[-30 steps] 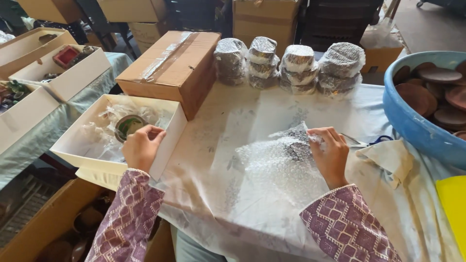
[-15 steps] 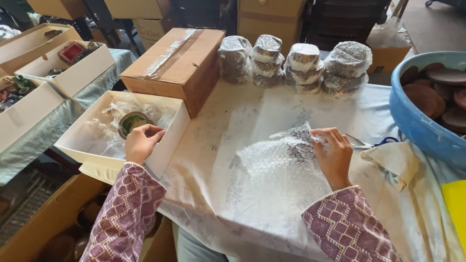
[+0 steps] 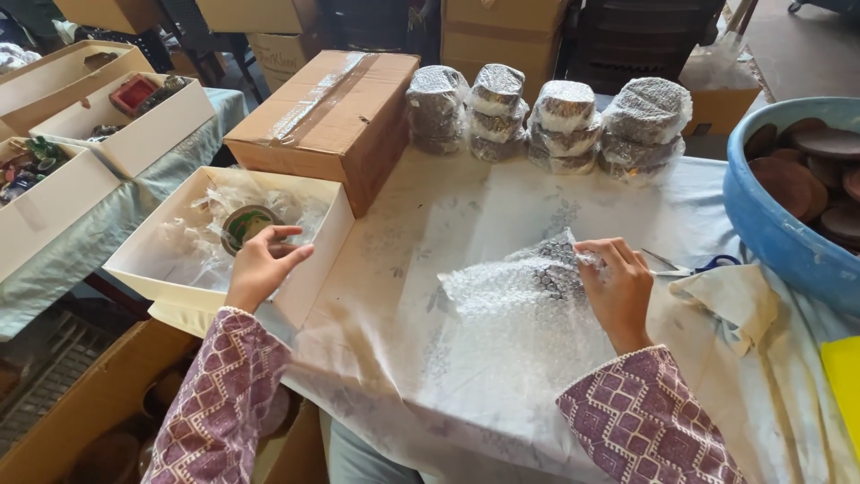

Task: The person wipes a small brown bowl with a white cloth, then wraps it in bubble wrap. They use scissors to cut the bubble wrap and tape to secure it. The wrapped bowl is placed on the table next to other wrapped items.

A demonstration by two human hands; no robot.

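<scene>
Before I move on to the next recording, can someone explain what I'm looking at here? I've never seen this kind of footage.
There is no machine here: one camera sits on a person's head and looks down at their own two bare hands. The left hand reaches into an open white box, fingers spread above a round green-topped item lying in clear wrapping; whether it touches is hard to tell. The right hand pinches the edge of a bubble wrap sheet spread on the cloth-covered table. Behind it stand wrapped bundles in a row, next to a taped cardboard box. Scissors lie to the right, near a blue tub of brown discs.
</scene>
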